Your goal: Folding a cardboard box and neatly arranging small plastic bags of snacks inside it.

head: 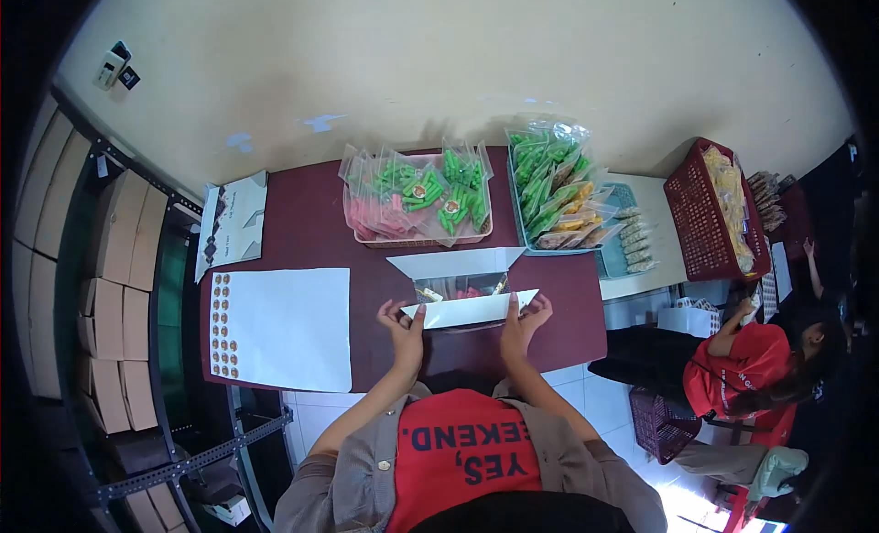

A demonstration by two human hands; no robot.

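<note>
A paper box [457,312] with its flaps up stands on the dark red table [302,210] in front of me. Plastic packets with pink and other contents [470,292] show inside it. My left hand [405,327] grips the left end of the near white flap, thumb on top. The same flap's right end is between the thumb and fingers of my right hand [520,323]. To the left lies a white sheet [295,327] with round stickers [220,325] along its left side.
Behind the box are a pink basket [426,242] and a blue basket [560,251] of packets. A folded box [233,220] lies at the back left. Shelving [161,313] with cartons stands left. A red basket [693,210] and a seated person [741,368] are on the right.
</note>
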